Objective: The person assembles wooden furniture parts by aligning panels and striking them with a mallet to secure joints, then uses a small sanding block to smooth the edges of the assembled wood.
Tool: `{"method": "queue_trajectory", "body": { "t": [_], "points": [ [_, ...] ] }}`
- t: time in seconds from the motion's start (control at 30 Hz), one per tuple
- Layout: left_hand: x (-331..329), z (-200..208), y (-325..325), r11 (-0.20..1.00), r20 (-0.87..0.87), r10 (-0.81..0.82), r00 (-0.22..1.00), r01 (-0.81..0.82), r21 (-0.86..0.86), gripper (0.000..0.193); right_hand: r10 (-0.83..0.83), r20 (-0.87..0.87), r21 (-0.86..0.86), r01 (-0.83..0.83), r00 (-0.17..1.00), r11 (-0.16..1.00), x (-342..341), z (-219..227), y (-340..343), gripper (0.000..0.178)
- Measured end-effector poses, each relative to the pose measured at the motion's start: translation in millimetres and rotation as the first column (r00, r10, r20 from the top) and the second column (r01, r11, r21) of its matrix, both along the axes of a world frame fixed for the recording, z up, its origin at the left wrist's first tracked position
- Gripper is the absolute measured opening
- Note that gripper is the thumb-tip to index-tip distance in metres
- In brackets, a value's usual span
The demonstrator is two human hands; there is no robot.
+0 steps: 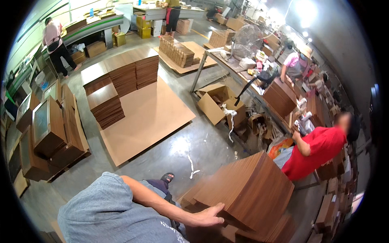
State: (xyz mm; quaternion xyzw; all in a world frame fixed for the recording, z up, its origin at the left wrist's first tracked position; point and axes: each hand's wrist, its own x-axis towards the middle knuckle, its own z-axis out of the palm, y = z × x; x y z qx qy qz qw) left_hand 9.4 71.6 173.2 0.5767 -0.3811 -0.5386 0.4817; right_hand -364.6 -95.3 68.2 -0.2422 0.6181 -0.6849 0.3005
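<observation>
The left hand [208, 218] lies flat with fingers spread against the near edge of a tall stack of brown flat cartons [251, 194] at lower right, its grip wide, seemingly steadying the pile; the right hand is out of view. A person in a red shirt [318, 152] stands close behind the stack, and a long desk [235, 67] and an open cardboard box [216, 103] crowd the floor beyond.

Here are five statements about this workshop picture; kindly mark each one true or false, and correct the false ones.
1. A bare hand grips the edge of a tilted stack of brown sheets. True.
2. The person in the red shirt sits on the floor. False: that person leans at the long worktable.
3. An open cardboard box stands beside the worktable. True.
4. The large flat sheet on the floor is blue. False: it is light brown.
5. Both of the wearer's hands show. False: only one shows.
</observation>
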Motion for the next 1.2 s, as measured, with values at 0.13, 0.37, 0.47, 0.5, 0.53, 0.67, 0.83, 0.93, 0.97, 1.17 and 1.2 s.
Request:
{"method": "queue_trajectory", "body": {
  "t": [0.13,0.37,0.47,0.5,0.53,0.67,0.83,0.93,0.97,1.17,1.2],
  "points": [
    [-1.7,-4.4,3.0,0.998,0.06,-0.031,0.998,0.034,-0.053,0.083,-0.108,-0.033,0.361,0.113,0.994,0.926,13.3,-100.0,36.3,0.031],
    [17.6,25.5,22.6,0.994,-0.02,-0.099,0.995,0.098,-0.057,0.076,-0.19,-0.119,0.657,0.221,0.974,0.721,41.9,-197.1,104.5,0.032],
    [13.9,21.8,26.9,0.993,-0.093,-0.114,0.989,0.111,-0.03,0.072,-0.228,-0.15,0.74,0.262,0.962,0.62,54.1,-215.4,124.3,0.034],
    [22.1,22.2,23.3,0.991,-0.192,-0.106,0.976,0.119,0.055,0.069,-0.234,-0.175,0.758,0.283,0.956,0.588,58.0,-221.2,134.4,0.035],
    [27.2,19.1,19.5,0.996,-0.211,-0.082,0.974,0.088,0.019,0.06,-0.239,-0.211,0.773,0.312,0.948,0.553,61.5,-226.7,138.9,0.037],
    [59.4,3.2,35.3,0.962,-0.26,0.027,0.965,0.046,0.268,0.04,-0.067,-0.409,0.744,0.375,0.91,0.553,96.4,-222.9,157.8,0.045],
    [82.6,-17.1,66.3,0.918,-0.234,0.178,0.956,-0.075,0.39,0.034,0.03,-0.381,0.857,0.34,0.924,0.388,78.5,-258.8,201.0,0.064],
    [89.7,-20.6,85.6,0.865,-0.213,0.308,0.927,-0.179,0.468,0.032,0.193,-0.348,0.927,0.306,0.918,0.218,96.4,-244.1,216.2,0.079],
    [90.3,-25.0,88.6,0.856,-0.219,0.34,0.915,-0.204,0.475,0.032,0.196,-0.352,0.93,0.318,0.915,0.187,97.7,-245.5,215.8,0.071],
    [104.4,-41.6,96.9,0.843,-0.29,0.327,0.899,-0.139,0.52,0.035,0.323,-0.24,0.904,0.089,0.915,0.419,55.3,-298.5,244.0,0.032],
    [108.5,-46.5,97.0,0.842,-0.301,0.327,0.896,-0.132,0.523,0.035,0.187,-0.15,0.894,0.053,0.971,0.445,68.1,-287.8,232.9,0.026]
  ]
}}
